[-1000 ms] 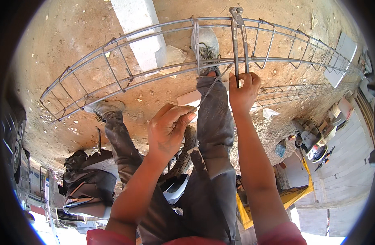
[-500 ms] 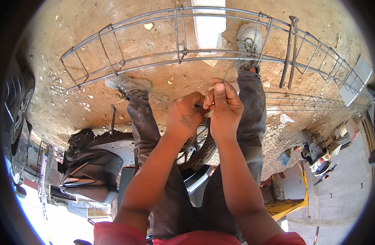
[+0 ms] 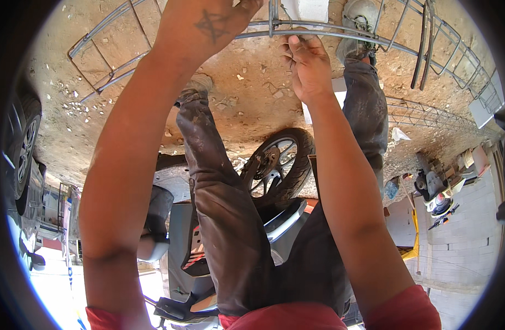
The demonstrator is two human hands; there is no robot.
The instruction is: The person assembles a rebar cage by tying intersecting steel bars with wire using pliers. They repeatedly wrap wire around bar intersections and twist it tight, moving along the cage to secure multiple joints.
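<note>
Lying along the far edge of the dirt ground (image 3: 252, 104): long rebar cage (image 3: 340, 36). Standing under the legs: motorcycle wheel (image 3: 278, 165), blocking the near ground. Gripping one cage bar with narrow closed fingers: right hand (image 3: 306, 66). Reaching over the cage, grip impossible to tell: left hand (image 3: 208, 22).

Hard daylight falls on the dirt ground (image 3: 252, 104), sharp and bright. Glare whitens the lower left rim. Fisheye bends the rebar cage (image 3: 340, 36); black vignette rings everything.
</note>
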